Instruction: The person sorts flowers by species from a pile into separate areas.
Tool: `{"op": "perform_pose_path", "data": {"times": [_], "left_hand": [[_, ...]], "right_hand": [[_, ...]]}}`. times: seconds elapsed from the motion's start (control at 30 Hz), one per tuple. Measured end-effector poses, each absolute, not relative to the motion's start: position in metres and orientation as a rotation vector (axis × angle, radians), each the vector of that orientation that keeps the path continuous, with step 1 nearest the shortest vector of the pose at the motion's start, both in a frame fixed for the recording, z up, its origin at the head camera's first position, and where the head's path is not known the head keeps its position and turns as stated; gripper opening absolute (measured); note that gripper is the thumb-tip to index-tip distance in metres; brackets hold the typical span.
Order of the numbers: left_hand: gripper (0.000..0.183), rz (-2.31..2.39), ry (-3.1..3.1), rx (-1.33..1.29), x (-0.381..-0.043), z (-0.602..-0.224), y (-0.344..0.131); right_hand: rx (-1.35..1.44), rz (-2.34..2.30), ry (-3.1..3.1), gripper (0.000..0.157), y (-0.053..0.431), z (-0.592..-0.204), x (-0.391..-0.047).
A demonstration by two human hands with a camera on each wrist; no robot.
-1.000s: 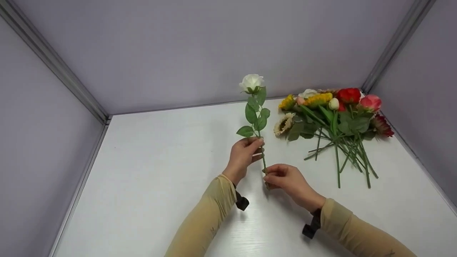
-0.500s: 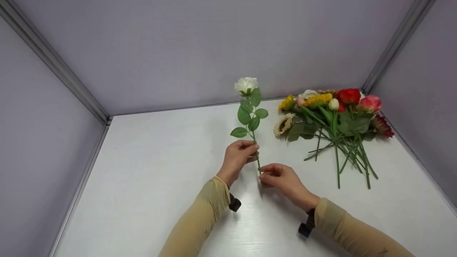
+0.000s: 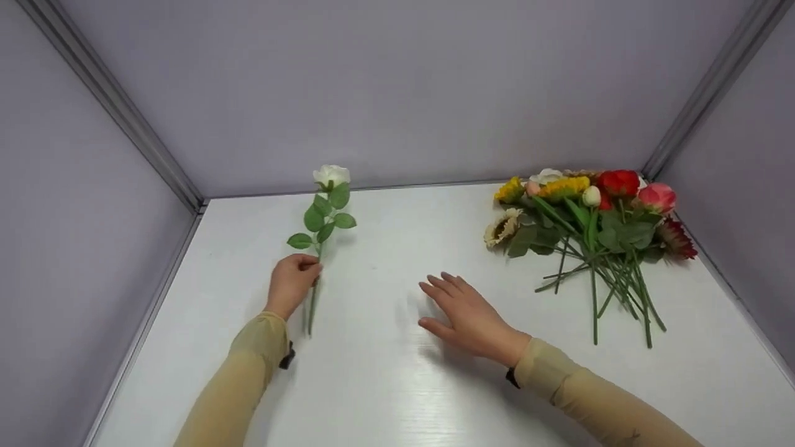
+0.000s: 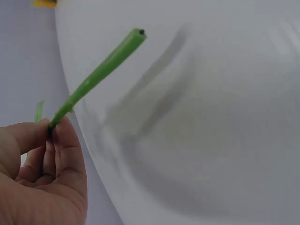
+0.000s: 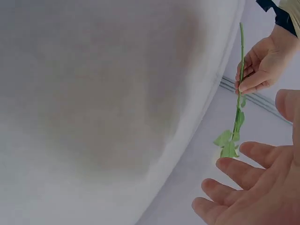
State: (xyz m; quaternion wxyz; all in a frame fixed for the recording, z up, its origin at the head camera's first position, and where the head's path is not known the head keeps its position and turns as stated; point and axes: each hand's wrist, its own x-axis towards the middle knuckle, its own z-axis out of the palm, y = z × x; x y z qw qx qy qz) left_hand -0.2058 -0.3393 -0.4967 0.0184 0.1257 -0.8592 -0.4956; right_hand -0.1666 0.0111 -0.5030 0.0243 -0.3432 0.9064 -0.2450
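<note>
A white rose [image 3: 331, 176] with green leaves is held at its stem by my left hand [image 3: 293, 284], left of the table's middle. In the left wrist view, thumb and fingers pinch the green stem [image 4: 96, 77], whose cut end points away from the hand [image 4: 56, 173]. The stem appears slightly above the tabletop, with its shadow beside it. My right hand [image 3: 469, 320] hovers over the table with fingers spread, holding nothing. In the right wrist view its fingers [image 5: 243, 173] are extended, and the rose's stem [image 5: 237, 112] shows beyond them in the left hand.
At the right back of the white table [image 3: 385, 385] lies a pile of flowers: yellow sunflowers [image 3: 562, 187], a red flower [image 3: 619, 184], a pink flower [image 3: 657, 197] and a cream sunflower [image 3: 504, 228]. Their stems [image 3: 595, 304] point forward. Grey panels enclose the table.
My left hand has carried the white rose leftward and lower. The right hand has let go of the stem and spread its fingers. The view has shifted slightly.
</note>
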Motion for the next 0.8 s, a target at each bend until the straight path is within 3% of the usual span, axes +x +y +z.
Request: {"op": "perform_pose_path", "data": {"times": [0.1,0.3,0.8], "left_hand": [[0.028,-1.235,-2.777,0.433,-0.200,-0.495,-0.386],[0.026,-0.877,-2.795,0.474,-0.195,-0.496,-0.441],[0.021,-0.574,-2.758,0.578,-0.181,-0.520,-0.473]], "right_hand": [[-1.233,-0.482,2.874,0.073,-0.005,-0.498,-0.172],[-1.311,-0.260,2.876,0.076,-0.034,-0.488,-0.178],[-1.370,-0.194,2.811,0.076,-0.051,-0.501,-0.178]]}}
